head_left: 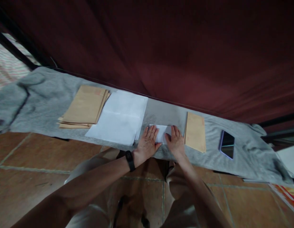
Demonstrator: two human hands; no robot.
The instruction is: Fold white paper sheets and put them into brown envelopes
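A small folded white paper (162, 131) lies on a grey cloth (47, 101) spread over the floor. My left hand (147, 143) lies flat on the paper's left part, fingers together. My right hand (175, 141) presses flat on its right part. A black band sits on my left wrist. Neither hand grips anything; both only press down on the paper.
A stack of brown envelopes (85, 107) and a stack of white sheets (120, 117) lie left of my hands. One brown envelope (195, 131) and a phone (227, 144) lie to the right. A dark red curtain (175, 50) hangs behind the cloth. Brown floor tiles (42, 161) run in front.
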